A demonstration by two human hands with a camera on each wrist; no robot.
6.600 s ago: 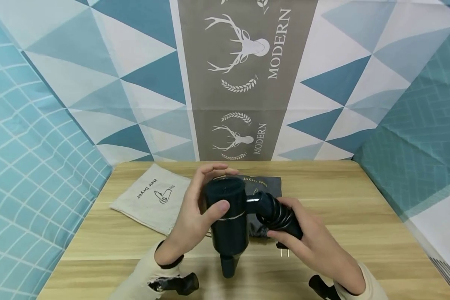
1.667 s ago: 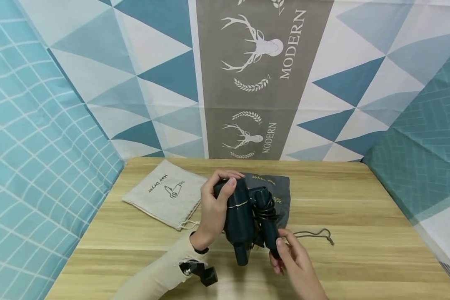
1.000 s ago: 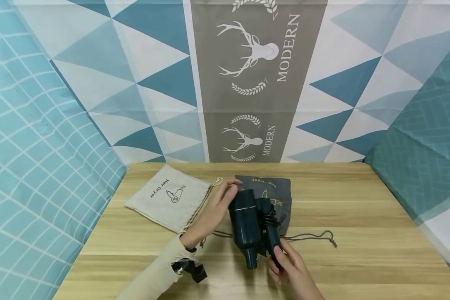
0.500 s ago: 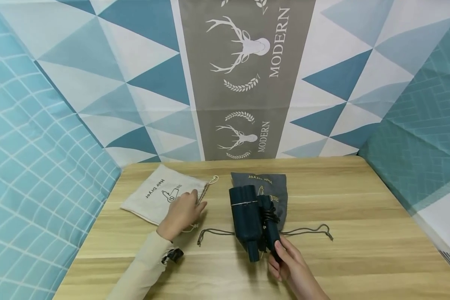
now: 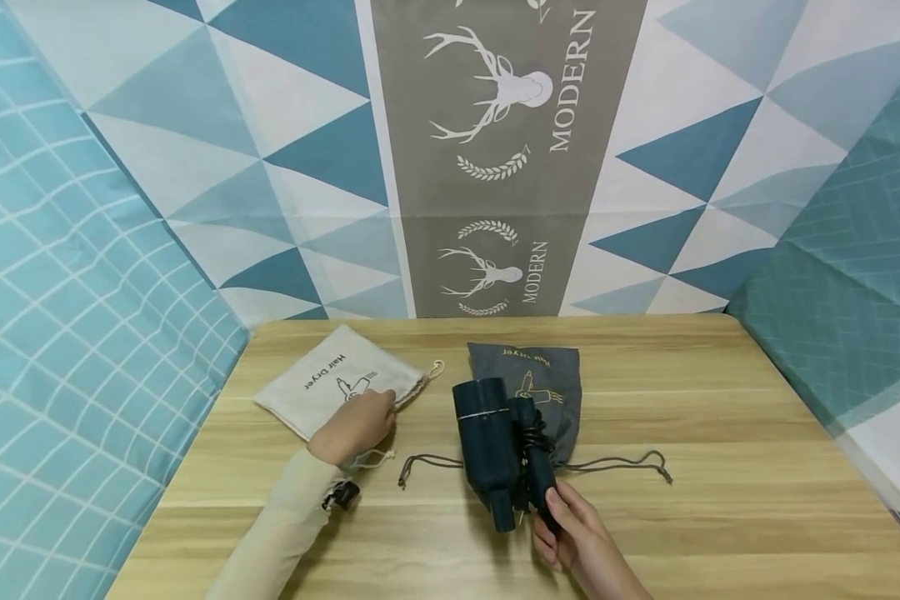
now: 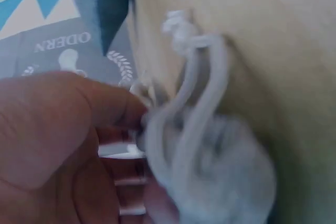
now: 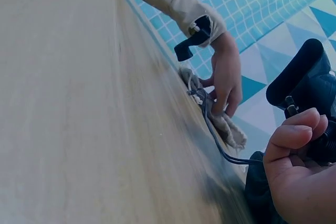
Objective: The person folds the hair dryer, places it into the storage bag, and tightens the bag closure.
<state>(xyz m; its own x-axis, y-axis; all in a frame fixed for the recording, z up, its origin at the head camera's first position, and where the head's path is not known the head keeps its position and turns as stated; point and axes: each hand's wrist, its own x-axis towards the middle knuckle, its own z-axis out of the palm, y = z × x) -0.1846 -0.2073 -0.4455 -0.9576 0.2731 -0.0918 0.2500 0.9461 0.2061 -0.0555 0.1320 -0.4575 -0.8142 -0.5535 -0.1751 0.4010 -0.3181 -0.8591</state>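
In the head view my right hand (image 5: pixel 581 533) grips the lower end of a dark navy hair dryer's (image 5: pixel 489 442) handle. Its black cord (image 5: pixel 536 433) is wound around the handle. The dryer is over the lower part of a dark grey drawstring bag (image 5: pixel 562 375) printed "Hair Dryer". At the left, my left hand (image 5: pixel 356 427) pinches the gathered mouth of a cream drawstring bag (image 5: pixel 311 379), also printed "Hair Dryer". The left wrist view, somewhat blurred, has the thumb and fingers at its bunched cloth (image 6: pixel 231 177), with a white cord loop (image 6: pixel 210 87) beside them.
The wooden table (image 5: pixel 720 467) extends to the right and front. Grey drawcords (image 5: pixel 431 460) stick out on both sides of the dark bag. A patterned wall covering (image 5: pixel 495 167) stands behind, and blue checked cloth (image 5: pixel 60 333) hangs at the left.
My left hand has let go of the dryer body, moved left and taken hold of the cream bag's mouth. My right hand has shifted from the wound cord to the handle's lower end.
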